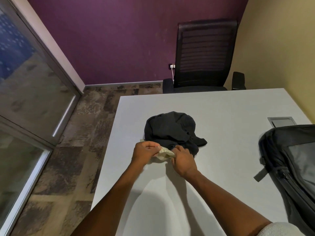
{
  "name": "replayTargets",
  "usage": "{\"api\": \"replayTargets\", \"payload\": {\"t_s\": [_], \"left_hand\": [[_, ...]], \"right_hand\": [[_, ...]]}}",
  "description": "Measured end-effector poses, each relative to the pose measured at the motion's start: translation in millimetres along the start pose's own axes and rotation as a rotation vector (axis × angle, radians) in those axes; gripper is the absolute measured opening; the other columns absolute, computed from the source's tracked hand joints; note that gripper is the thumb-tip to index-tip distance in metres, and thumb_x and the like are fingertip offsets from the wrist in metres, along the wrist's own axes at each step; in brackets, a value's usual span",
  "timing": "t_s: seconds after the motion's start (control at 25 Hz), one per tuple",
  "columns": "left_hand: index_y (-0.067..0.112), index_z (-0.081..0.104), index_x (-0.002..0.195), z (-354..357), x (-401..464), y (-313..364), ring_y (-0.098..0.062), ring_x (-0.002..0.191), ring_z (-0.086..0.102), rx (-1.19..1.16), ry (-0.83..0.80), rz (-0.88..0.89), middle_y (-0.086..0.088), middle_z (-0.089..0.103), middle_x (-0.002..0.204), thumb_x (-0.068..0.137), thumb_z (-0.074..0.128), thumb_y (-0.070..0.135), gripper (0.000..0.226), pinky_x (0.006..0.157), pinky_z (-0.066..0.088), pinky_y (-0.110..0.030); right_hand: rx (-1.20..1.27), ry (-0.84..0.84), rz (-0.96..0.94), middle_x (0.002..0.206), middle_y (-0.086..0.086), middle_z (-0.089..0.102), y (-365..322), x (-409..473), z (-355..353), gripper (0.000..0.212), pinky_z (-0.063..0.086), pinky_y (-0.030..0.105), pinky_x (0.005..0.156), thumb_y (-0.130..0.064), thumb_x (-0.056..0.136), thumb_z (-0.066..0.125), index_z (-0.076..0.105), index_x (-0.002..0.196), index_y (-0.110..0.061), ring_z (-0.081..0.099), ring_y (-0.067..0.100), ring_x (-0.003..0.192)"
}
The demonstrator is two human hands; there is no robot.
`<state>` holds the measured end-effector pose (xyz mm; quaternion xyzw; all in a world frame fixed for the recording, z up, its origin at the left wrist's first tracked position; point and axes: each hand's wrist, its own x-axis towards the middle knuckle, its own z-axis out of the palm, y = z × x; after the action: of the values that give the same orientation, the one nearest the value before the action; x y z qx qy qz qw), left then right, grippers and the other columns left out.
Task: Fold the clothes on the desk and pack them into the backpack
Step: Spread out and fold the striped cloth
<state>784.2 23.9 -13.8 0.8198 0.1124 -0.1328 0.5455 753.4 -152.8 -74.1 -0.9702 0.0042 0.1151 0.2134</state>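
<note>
Left hand [144,150] and right hand [183,159] both pinching a small cream ribbed cloth [164,153] in curled fingers, just in front of the crumpled black garment [172,130] (mid white tabletop [230,108]), open dark backpack [289,159] well right of the garment

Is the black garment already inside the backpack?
No, the black garment lies crumpled on the white desk, apart from the backpack at the right.

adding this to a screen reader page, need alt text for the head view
Both hands, left hand and right hand, grip a small cream cloth at the near edge of a crumpled black garment on a white desk. An open dark backpack lies to the right.
</note>
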Motion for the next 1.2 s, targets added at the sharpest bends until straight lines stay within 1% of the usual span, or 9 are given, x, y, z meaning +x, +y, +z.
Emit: {"api": "replayTargets", "payload": {"t_s": [0.2,0.36,0.52,0.6,0.68,0.76,0.88,1.08,1.2], "left_hand": [[0.022,0.075,0.081,-18,-24,12,-0.002,0.065,0.071,-0.107,0.012,0.028,0.013,0.073,0.068,0.085,0.078,0.009,0.013,0.060,0.053,-0.013],[0.021,0.076,0.085,-31,-36,17,-0.013,0.072,0.073,-0.186,0.067,0.043,0.003,0.076,0.078,0.085,0.078,0.011,0.010,0.066,0.058,-0.019],[0.019,0.077,0.085,-36,-50,20,-0.022,0.079,0.074,-0.291,0.117,0.071,-0.002,0.077,0.079,0.084,0.079,0.011,0.008,0.069,0.060,-0.023],[0.021,0.076,0.085,-35,-58,21,-0.019,0.080,0.075,-0.274,0.173,0.110,0.000,0.077,0.082,0.081,0.082,0.014,0.010,0.068,0.059,-0.022],[0.023,0.074,0.089,-31,-66,20,-0.011,0.081,0.073,-0.184,0.282,0.182,0.004,0.076,0.086,0.077,0.086,0.018,0.017,0.068,0.058,-0.020],[0.021,0.073,0.096,-27,-72,19,-0.006,0.085,0.071,-0.076,0.380,0.272,0.006,0.074,0.092,0.072,0.090,0.022,0.029,0.073,0.057,-0.021],[0.022,0.067,0.105,-23,-78,17,-0.008,0.096,0.065,0.043,0.439,0.379,0.005,0.069,0.104,0.071,0.090,0.028,0.042,0.082,0.054,-0.022],[0.017,0.063,0.102,-21,-85,22,-0.012,0.092,0.057,0.237,0.558,0.381,0.005,0.062,0.102,0.081,0.081,0.027,0.029,0.074,0.044,-0.023],[0.013,0.064,0.094,-19,-89,26,-0.020,0.083,0.060,0.235,0.653,0.343,-0.002,0.066,0.093,0.085,0.072,0.015,0.013,0.068,0.038,-0.023]], "right_hand": [[0.024,0.119,-0.007,0.105,0.006,0.061,1,-14,-10,0.019,0.045,0.039,0.071,-0.026,0.100,0.044,0.060,0.101,-0.017,0.056,0.031,0.093],[0.118,0.221,0.012,0.081,0.001,0.057,-3,-23,-24,0.017,0.047,0.040,0.062,-0.024,0.099,0.041,0.048,0.085,-0.020,0.056,0.026,0.075],[0.153,0.237,0.065,0.071,-0.004,0.053,5,-34,-30,0.016,0.039,0.034,0.053,-0.028,0.097,0.046,0.041,0.084,-0.021,0.054,0.022,0.063],[0.177,0.245,0.065,0.068,-0.004,0.053,8,-42,-32,0.019,0.036,0.032,0.049,-0.033,0.097,0.049,0.039,0.087,-0.021,0.053,0.018,0.058],[0.214,0.300,0.029,0.068,-0.003,0.053,5,-49,-37,0.015,0.037,0.033,0.049,-0.030,0.100,0.046,0.038,0.090,-0.021,0.052,0.017,0.057],[0.270,0.384,0.006,0.071,-0.003,0.054,-2,-56,-47,0.009,0.041,0.034,0.053,-0.026,0.102,0.041,0.039,0.094,-0.023,0.053,0.018,0.060],[0.354,0.485,-0.020,0.075,-0.007,0.057,-11,-64,-73,0.010,0.041,0.032,0.055,-0.025,0.104,0.041,0.046,0.095,-0.026,0.055,0.013,0.064],[0.396,0.566,-0.128,0.078,-0.012,0.058,-13,-75,-111,0.013,0.034,0.019,0.055,-0.031,0.104,0.047,0.053,0.093,-0.027,0.055,0.001,0.068],[0.369,0.544,-0.203,0.080,-0.012,0.058,-7,-76,-121,0.017,0.037,0.023,0.058,-0.038,0.101,0.053,0.054,0.088,-0.027,0.054,0.003,0.069]]}}
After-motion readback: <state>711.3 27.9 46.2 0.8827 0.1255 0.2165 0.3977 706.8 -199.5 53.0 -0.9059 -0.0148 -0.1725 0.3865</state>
